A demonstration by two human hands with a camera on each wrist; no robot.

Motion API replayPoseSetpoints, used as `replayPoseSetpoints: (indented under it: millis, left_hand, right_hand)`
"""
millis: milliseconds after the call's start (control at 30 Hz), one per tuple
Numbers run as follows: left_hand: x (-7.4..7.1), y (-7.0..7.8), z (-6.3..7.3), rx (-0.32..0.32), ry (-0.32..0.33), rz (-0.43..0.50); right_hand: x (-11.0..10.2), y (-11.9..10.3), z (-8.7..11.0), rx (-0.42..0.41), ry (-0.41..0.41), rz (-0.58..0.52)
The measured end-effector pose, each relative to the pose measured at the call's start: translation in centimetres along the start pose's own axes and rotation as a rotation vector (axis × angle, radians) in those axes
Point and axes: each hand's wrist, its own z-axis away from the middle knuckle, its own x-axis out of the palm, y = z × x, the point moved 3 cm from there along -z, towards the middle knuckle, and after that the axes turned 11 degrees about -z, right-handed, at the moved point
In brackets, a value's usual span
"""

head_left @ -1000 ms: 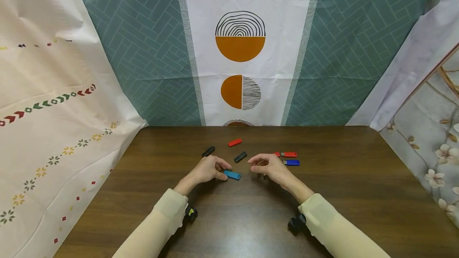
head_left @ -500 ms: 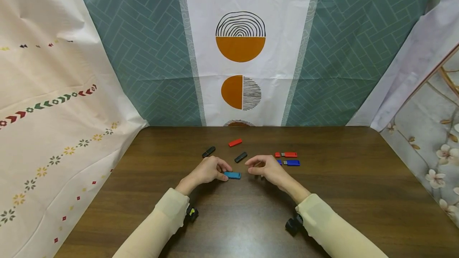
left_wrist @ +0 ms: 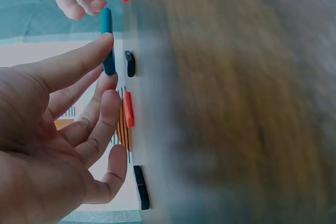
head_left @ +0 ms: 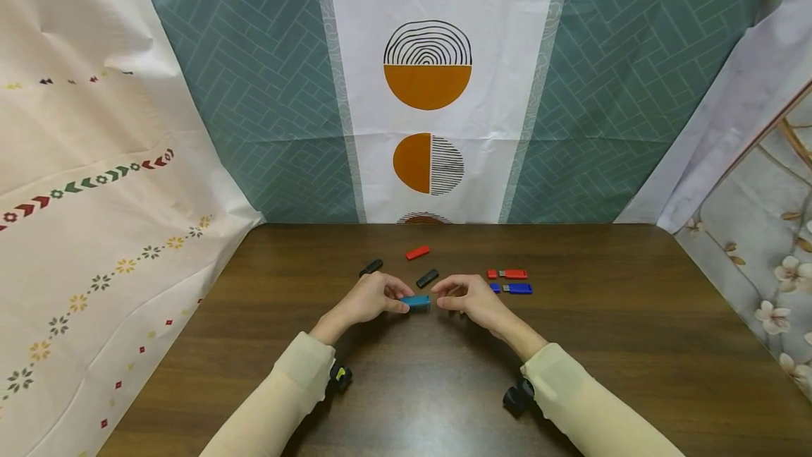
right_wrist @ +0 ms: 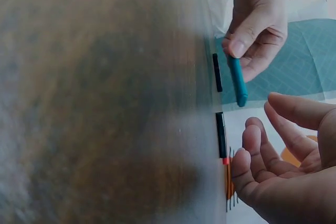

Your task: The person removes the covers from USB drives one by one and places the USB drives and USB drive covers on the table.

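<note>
My left hand [head_left: 369, 298] pinches a light-blue USB stick [head_left: 416, 301] by its left end, between thumb and fingers. In the left wrist view the blue stick [left_wrist: 107, 22] stands out past the thumb, raised above the table. My right hand [head_left: 474, 300] hovers just right of the stick's free end, fingers loosely bent with a gap to the thumb and nothing between them. In the right wrist view that hand [right_wrist: 289, 150] is apart from the blue stick [right_wrist: 238, 82]. A black USB stick [head_left: 428, 278] lies just behind the two hands.
On the brown table [head_left: 406, 386], a red USB stick [head_left: 417, 252] lies at the back and another black one [head_left: 371, 266] behind my left hand. To the right lie an uncapped red stick [head_left: 514, 274] and an uncapped dark-blue stick [head_left: 519, 289], each beside its cap.
My left hand has taken hold of the light-blue stick and raised it off the table, slightly away from me. My right hand has shifted a little left, toward it.
</note>
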Motion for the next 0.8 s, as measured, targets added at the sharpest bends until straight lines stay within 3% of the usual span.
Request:
replayPoseSetpoints:
  millis: [400, 800]
  left_hand:
    - [-0.5, 1.6, -0.2, 0.031, 0.019, -0.009]
    - [-0.9, 3.8, -0.7, 0.061, 0.035, 0.016]
  right_hand:
    - [-0.2, -0.5, 0.2, -0.009, 0.022, 0.008]
    - [-2.0, -1.5, 1.0, -0.056, 0.05, 0.045]
